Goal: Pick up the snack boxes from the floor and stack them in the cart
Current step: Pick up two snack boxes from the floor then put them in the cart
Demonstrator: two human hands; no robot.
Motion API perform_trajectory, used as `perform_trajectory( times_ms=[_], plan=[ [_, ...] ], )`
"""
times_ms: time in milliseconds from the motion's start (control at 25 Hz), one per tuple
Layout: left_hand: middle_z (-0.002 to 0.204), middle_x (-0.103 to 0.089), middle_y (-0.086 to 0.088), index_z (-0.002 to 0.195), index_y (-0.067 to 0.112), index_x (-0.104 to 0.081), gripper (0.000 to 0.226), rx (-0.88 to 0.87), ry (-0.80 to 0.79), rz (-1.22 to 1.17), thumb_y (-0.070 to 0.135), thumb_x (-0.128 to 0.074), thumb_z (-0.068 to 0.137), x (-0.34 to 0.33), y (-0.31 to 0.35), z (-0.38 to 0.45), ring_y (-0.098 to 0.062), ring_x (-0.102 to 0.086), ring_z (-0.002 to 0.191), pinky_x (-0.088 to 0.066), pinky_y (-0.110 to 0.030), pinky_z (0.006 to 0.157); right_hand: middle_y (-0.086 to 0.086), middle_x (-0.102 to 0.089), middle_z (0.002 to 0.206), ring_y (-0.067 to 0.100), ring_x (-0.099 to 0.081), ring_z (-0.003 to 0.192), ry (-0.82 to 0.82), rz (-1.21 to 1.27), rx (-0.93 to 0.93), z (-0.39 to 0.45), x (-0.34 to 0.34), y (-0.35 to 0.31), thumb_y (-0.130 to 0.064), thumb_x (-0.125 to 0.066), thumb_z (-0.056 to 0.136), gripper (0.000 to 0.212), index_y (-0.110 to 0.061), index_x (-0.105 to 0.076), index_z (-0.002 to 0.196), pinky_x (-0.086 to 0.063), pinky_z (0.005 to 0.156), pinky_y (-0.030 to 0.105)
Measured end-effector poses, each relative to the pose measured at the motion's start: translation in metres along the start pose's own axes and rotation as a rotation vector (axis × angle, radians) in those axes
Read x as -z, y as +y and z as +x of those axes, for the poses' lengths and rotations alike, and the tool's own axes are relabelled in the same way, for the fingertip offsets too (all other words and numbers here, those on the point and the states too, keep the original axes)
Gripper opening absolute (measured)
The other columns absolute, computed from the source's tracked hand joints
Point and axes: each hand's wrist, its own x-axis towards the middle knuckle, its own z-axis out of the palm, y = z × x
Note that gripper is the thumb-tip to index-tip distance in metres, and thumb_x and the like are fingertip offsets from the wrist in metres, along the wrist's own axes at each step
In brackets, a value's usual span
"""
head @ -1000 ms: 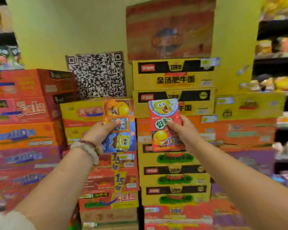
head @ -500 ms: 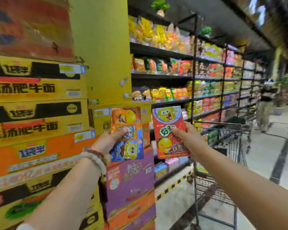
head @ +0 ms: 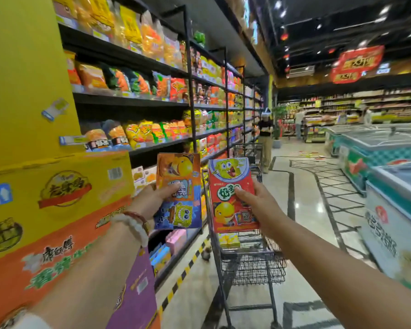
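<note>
My left hand (head: 152, 200) holds an orange and blue snack box (head: 179, 172) upright, thumb across its front. My right hand (head: 256, 200) grips a red snack box (head: 230, 186) with a yellow cartoon figure, also upright. Both boxes are side by side at chest height, apart from each other. Just behind and below them stands a wire shopping cart (head: 254, 264) in the aisle. A yellow box (head: 228, 241) lies inside the cart, near its left side.
Stacked cardboard cases (head: 57, 210) rise at my left. Long shelves of snack bags (head: 152, 91) run along the left of the aisle. Chest freezers (head: 389, 186) line the right. A person (head: 265, 143) stands further down the aisle beyond the cart.
My view has swung right, from the stacked cases to the aisle, and the cart now sits right behind the two boxes. Both hands keep their hold.
</note>
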Motion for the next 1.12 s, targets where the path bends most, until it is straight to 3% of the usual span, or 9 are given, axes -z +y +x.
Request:
perform_trajectory(
  times_ms=[120,280,480,600,800,960,1120],
  plan=[
    [0.071,-0.073,-0.007,0.097,0.007,-0.063,0.022,0.062,-0.069,-0.066,0.026,-0.066,0.085,-0.020,-0.017,0.051,-0.017,-0.069,0.053,-0.053,-0.024,0.046,0.015,-0.070,0.105,0.025,-0.072,0.080,0.072,-0.064,-0.007,0.031,0.020,0.011,-0.016,-0.060,0.092,0.031,-0.012,-0.053,0.122,-0.058,0.061,0.035],
    [0.069,-0.073,-0.004,0.103,0.008,-0.061,0.020,0.104,-0.164,-0.083,0.022,-0.059,0.088,-0.044,-0.042,0.123,-0.018,-0.070,0.057,-0.054,-0.026,0.047,0.014,-0.071,0.106,0.031,-0.071,0.086,0.146,-0.095,-0.018,0.084,0.050,0.035,-0.020,-0.062,0.090,0.035,-0.013,-0.053,0.124,-0.058,0.068,0.039],
    [0.104,-0.070,-0.019,0.113,0.008,-0.062,0.050,0.115,-0.189,-0.159,0.032,-0.073,0.071,-0.081,-0.078,0.231,-0.034,-0.069,0.089,-0.055,-0.051,0.081,0.009,-0.072,0.100,0.026,-0.072,0.082,0.176,-0.129,-0.033,0.166,0.093,0.066,-0.019,-0.061,0.091,0.020,-0.022,-0.055,0.110,-0.058,0.064,0.035],
    [0.101,-0.071,-0.018,0.112,0.007,-0.061,0.047,0.134,-0.188,-0.160,0.032,-0.072,0.073,-0.108,-0.092,0.298,-0.034,-0.070,0.087,-0.055,-0.052,0.082,0.010,-0.071,0.101,0.026,-0.072,0.084,0.171,-0.162,-0.050,0.227,0.124,0.081,-0.019,-0.061,0.091,0.022,-0.019,-0.054,0.113,-0.059,0.065,0.035],
    [0.105,-0.070,-0.017,0.118,0.008,-0.057,0.078,0.160,-0.181,-0.192,0.040,-0.084,0.052,-0.143,-0.125,0.401,-0.036,-0.068,0.093,-0.053,-0.054,0.085,0.006,-0.071,0.097,0.020,-0.072,0.077,0.191,-0.180,-0.092,0.327,0.170,0.112,-0.019,-0.060,0.092,0.015,-0.024,-0.052,0.103,-0.057,0.057,0.028],
    [0.100,-0.071,-0.016,0.112,0.009,-0.061,0.044,0.232,-0.183,-0.231,0.028,-0.072,0.074,-0.158,-0.153,0.474,-0.029,-0.071,0.078,-0.059,-0.043,0.069,0.010,-0.070,0.104,0.023,-0.072,0.082,0.194,-0.201,-0.125,0.395,0.193,0.149,-0.022,-0.061,0.091,0.025,-0.019,-0.052,0.114,-0.059,0.062,0.031],
    [0.096,-0.073,-0.013,0.111,0.012,-0.060,0.032,0.278,-0.185,-0.216,0.023,-0.068,0.082,-0.178,-0.190,0.535,-0.029,-0.071,0.080,-0.057,-0.048,0.076,0.015,-0.069,0.108,0.030,-0.071,0.089,0.249,-0.171,-0.188,0.440,0.216,0.197,-0.021,-0.060,0.092,0.035,-0.008,-0.049,0.123,-0.060,0.068,0.038]
  ],
)
